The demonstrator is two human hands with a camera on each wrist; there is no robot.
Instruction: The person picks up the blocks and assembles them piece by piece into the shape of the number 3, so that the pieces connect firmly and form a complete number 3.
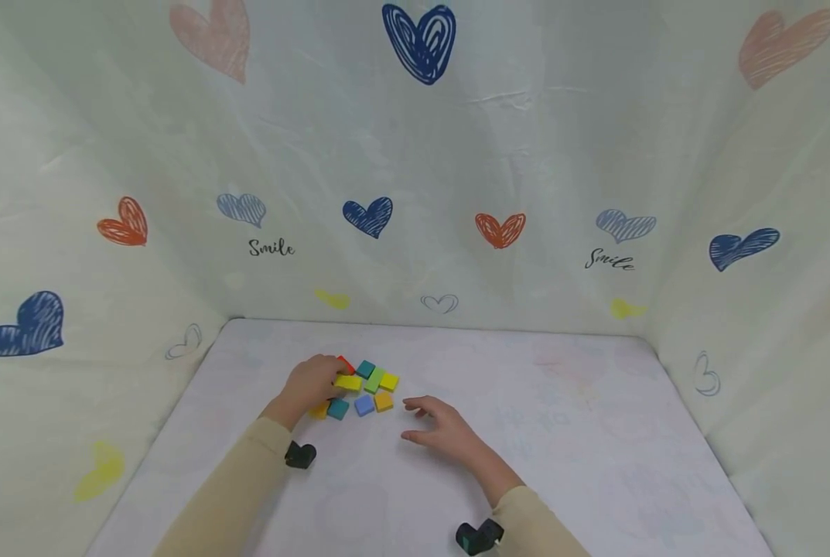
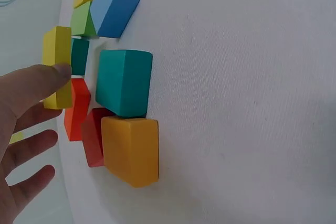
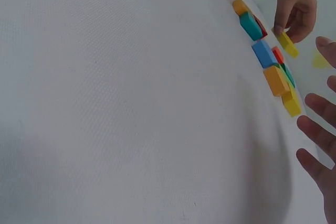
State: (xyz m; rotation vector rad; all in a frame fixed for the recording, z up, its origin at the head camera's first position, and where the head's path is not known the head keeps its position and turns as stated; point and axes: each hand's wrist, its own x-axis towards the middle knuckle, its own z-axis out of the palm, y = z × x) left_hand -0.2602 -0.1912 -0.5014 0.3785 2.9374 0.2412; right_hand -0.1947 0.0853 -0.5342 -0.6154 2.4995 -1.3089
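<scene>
My left hand (image 1: 310,381) pinches a yellow block (image 2: 58,66) between thumb and fingers, holding it above the group of blocks. Below it in the left wrist view lie a teal block (image 2: 123,82), an orange block (image 2: 131,150), a dark red block (image 2: 93,140) partly hidden behind the orange one, and a bright red block (image 2: 77,109). A blue block (image 1: 364,404) and another orange block (image 1: 384,401) are between my two hands. My right hand (image 1: 445,429), fingers spread and holding nothing, hovers to the right of the blocks.
Behind the front blocks sit a light green block (image 1: 374,380), a second teal block (image 1: 365,369) and another yellow block (image 1: 390,381). The white table (image 1: 561,449) meets a heart-printed cloth wall (image 1: 547,294) at its back edge. Black wrist devices sit at both sleeves.
</scene>
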